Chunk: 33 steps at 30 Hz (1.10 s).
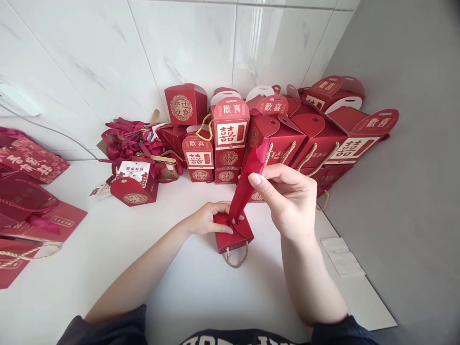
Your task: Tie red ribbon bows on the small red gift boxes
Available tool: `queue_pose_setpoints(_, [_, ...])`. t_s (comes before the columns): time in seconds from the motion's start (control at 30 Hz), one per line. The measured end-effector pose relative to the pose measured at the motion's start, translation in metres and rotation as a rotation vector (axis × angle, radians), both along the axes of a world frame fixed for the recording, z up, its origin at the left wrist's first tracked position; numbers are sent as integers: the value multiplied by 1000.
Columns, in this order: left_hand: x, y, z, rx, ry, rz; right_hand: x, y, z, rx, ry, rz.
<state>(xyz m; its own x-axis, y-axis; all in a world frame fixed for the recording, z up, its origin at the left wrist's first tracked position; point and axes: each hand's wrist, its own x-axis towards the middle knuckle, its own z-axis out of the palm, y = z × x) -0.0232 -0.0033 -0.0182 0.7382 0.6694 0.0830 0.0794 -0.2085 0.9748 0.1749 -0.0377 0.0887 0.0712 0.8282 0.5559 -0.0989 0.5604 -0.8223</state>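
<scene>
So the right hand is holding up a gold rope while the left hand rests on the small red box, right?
Not a rope: the head view shows a red ribbon in the right hand. The left hand does rest on the small red box.

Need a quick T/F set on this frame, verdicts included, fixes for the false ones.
1. The right hand pinches a red ribbon. True.
2. Both hands pinch that ribbon. False: the left hand is on the small red box.
3. The small red box has a rope handle on its near side. True.
4. Stacked red boxes stand beyond the hands. True.
5. Wood panelling is behind the stack. False: white tiles are.
</scene>
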Motion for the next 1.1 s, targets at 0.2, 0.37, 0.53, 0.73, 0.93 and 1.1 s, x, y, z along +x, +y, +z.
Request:
queue_pose_setpoints(0.2, [-2,9,3,80,44,-77,2,-5,2,-3,12,69])
queue_pose_setpoints(0.37, [3,10,3,147,56,-75,4,-5,2,7,21,81])
queue_pose_setpoints(0.53, [9,7,-7,142,2,-52,3,0,-1,18,1,22])
queue_pose_setpoints(0.73, [12,3,-17,113,-60,26,6,3,-1,20,-3,-11])
queue_pose_setpoints(0.93, [13,3,-16,68,-48,18,7,-5,1,16,-16,16])
queue_pose_setpoints(1.1, [13,3,-14,46,-12,29,5,10,-17,-34,10,12])
